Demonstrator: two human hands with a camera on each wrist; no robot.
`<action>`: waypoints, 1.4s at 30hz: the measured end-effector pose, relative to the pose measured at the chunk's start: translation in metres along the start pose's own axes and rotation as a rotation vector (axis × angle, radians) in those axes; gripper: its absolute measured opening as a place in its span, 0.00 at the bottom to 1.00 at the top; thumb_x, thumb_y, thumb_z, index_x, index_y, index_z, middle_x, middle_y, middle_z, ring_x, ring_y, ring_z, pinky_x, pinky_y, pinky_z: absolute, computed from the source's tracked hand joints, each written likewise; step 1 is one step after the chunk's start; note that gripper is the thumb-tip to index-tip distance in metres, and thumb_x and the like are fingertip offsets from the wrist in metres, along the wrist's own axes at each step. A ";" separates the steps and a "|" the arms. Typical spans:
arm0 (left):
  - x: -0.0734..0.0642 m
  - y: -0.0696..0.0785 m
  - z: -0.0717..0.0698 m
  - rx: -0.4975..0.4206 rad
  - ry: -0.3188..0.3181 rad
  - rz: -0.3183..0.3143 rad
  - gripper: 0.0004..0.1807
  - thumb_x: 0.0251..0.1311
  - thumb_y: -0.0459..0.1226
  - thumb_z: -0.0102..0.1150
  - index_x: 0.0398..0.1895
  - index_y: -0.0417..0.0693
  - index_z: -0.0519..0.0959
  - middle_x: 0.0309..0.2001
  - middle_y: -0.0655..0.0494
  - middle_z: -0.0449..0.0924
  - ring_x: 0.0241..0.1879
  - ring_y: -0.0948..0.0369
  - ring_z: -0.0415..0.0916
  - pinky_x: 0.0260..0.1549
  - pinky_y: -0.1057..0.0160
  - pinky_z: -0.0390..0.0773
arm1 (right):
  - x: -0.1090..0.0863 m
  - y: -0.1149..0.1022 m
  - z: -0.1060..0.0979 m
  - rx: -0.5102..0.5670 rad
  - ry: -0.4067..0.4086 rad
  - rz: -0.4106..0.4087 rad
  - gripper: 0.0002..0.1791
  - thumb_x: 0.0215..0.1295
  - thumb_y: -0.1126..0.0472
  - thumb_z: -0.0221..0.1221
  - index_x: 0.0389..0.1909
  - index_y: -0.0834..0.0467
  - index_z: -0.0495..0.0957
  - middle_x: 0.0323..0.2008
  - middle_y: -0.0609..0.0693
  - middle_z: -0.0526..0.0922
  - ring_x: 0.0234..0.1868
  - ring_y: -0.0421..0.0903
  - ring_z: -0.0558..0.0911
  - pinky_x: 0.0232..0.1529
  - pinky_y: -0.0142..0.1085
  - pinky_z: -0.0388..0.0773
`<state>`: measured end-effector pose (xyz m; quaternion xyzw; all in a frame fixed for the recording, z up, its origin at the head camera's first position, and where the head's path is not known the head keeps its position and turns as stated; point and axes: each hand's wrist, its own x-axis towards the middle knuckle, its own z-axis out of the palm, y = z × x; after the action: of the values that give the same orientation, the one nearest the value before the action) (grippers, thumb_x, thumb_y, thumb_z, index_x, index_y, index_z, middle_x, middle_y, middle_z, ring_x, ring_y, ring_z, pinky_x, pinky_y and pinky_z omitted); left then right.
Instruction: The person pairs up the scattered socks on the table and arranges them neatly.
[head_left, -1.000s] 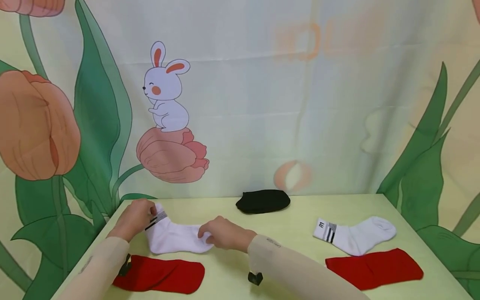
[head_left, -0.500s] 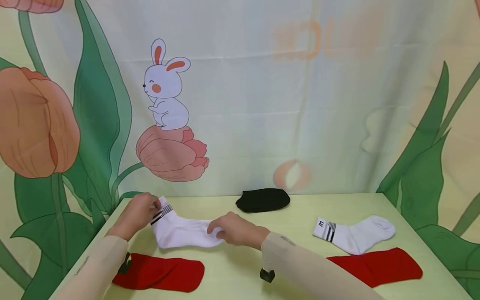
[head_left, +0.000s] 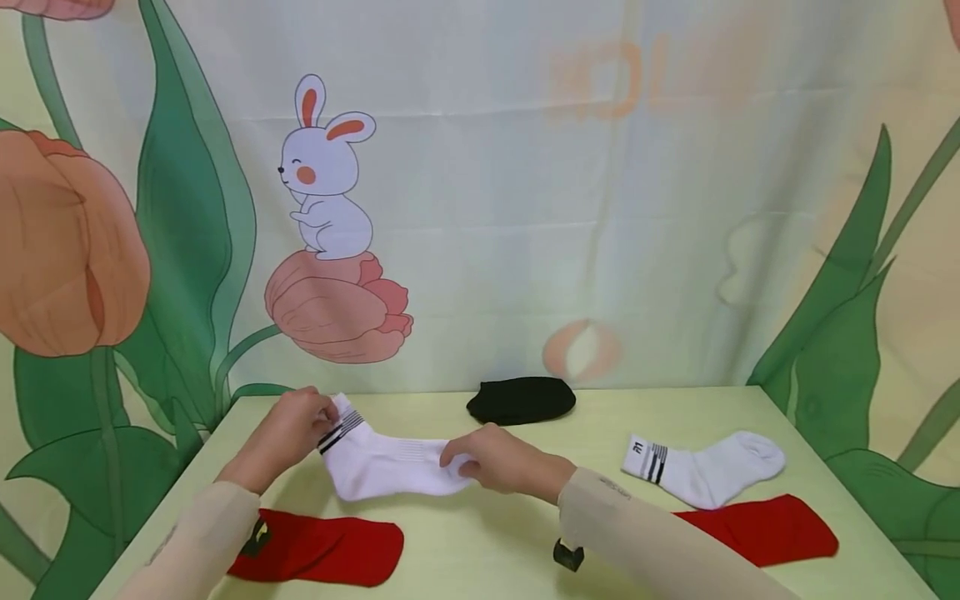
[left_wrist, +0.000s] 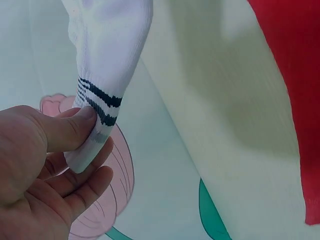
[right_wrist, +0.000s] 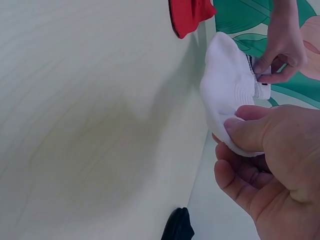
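A white sock [head_left: 393, 467] with black stripes at its cuff is held stretched sideways between both hands, above the table. At the striped cuff, my left hand [head_left: 296, 425] pinches the fabric; in the left wrist view the thumb [left_wrist: 75, 127] lies over the stripes with fingers behind. My right hand [head_left: 502, 458] pinches the toe end, thumb on top in the right wrist view, where the sock [right_wrist: 225, 85] hangs over its own shadow. Below my left forearm lies a red sock [head_left: 337, 550], partly hidden by the sleeve.
A black sock [head_left: 521, 401] lies at the table's back edge. To the right, another striped white sock [head_left: 705, 468] sits just behind a second red sock [head_left: 772, 529], partly covered by my right sleeve. A printed curtain [head_left: 480, 208] hangs behind the table [head_left: 450, 558].
Both hands have lifted the white sock slightly and carried it to the right, keeping their hold on cuff and toe. The other socks stay where they were.
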<state>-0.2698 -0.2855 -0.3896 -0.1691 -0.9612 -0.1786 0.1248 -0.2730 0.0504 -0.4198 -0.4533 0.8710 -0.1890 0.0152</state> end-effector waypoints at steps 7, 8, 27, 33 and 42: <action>-0.004 0.014 0.006 -0.011 -0.013 -0.001 0.06 0.57 0.23 0.69 0.31 0.41 0.87 0.30 0.53 0.78 0.33 0.56 0.78 0.34 0.58 0.84 | -0.020 0.005 -0.007 -0.020 0.013 -0.030 0.14 0.67 0.71 0.64 0.50 0.53 0.86 0.49 0.43 0.87 0.41 0.35 0.80 0.48 0.26 0.77; -0.005 0.017 0.006 -0.014 -0.018 -0.008 0.06 0.57 0.23 0.70 0.32 0.41 0.87 0.31 0.53 0.78 0.34 0.56 0.77 0.34 0.59 0.85 | -0.023 0.006 -0.008 -0.022 0.016 -0.034 0.14 0.67 0.70 0.65 0.50 0.54 0.86 0.49 0.43 0.87 0.41 0.34 0.80 0.48 0.26 0.77; -0.013 0.060 0.012 -0.030 -0.049 -0.009 0.07 0.55 0.24 0.73 0.34 0.43 0.88 0.31 0.55 0.78 0.34 0.58 0.76 0.32 0.65 0.84 | -0.071 0.020 -0.016 -0.005 0.090 -0.029 0.14 0.66 0.71 0.65 0.49 0.53 0.83 0.44 0.46 0.88 0.35 0.36 0.78 0.41 0.30 0.77; -0.014 0.072 0.015 -0.056 -0.053 -0.017 0.08 0.54 0.24 0.73 0.34 0.44 0.88 0.32 0.55 0.79 0.34 0.58 0.76 0.33 0.64 0.85 | -0.086 0.022 -0.019 0.002 0.109 -0.013 0.16 0.65 0.71 0.66 0.50 0.53 0.82 0.44 0.46 0.88 0.37 0.37 0.79 0.43 0.32 0.78; -0.017 0.088 0.020 -0.118 -0.039 0.005 0.08 0.54 0.25 0.74 0.33 0.44 0.88 0.32 0.57 0.79 0.34 0.58 0.75 0.29 0.68 0.83 | -0.108 0.026 -0.026 0.017 0.105 0.016 0.16 0.66 0.70 0.66 0.52 0.53 0.81 0.49 0.46 0.87 0.45 0.38 0.82 0.50 0.38 0.81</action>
<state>-0.2256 -0.2050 -0.3859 -0.1820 -0.9508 -0.2314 0.0960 -0.2353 0.1580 -0.4203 -0.4354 0.8726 -0.2199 -0.0252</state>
